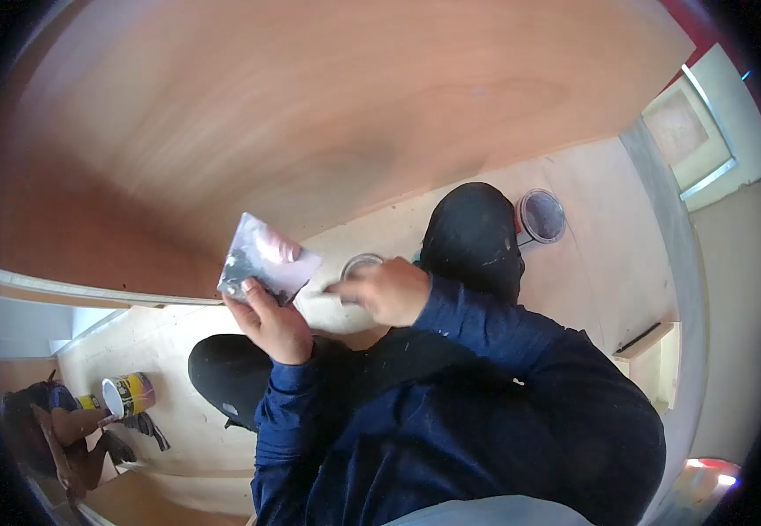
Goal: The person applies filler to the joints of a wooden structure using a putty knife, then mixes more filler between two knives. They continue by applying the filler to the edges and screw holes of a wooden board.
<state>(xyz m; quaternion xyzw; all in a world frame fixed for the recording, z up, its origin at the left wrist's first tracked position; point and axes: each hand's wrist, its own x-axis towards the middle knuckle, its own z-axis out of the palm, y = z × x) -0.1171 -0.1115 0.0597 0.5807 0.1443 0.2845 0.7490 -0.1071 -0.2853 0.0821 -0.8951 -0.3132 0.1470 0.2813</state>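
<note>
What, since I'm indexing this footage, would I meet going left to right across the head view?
Another person in dark clothing, white-and-yellow cylindrical bucket, flat paste-smeared plate in the left hand, bare right hand, black-trousered right knee, round open tub with purplish-grey inside, pale wooden box-like piece.

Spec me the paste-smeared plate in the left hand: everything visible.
The plate is thin, flat and roughly square, its face pale lilac-grey with darker grey smears toward the lower left and a glossy pinkish patch near the upper right. Its material is unclear. It is tilted, one corner pointing up in the picture, and held off the floor. The left hand grips its lower edge, thumb on the smeared face. The motion-blurred right hand is beside it, with no clear contact.
</note>
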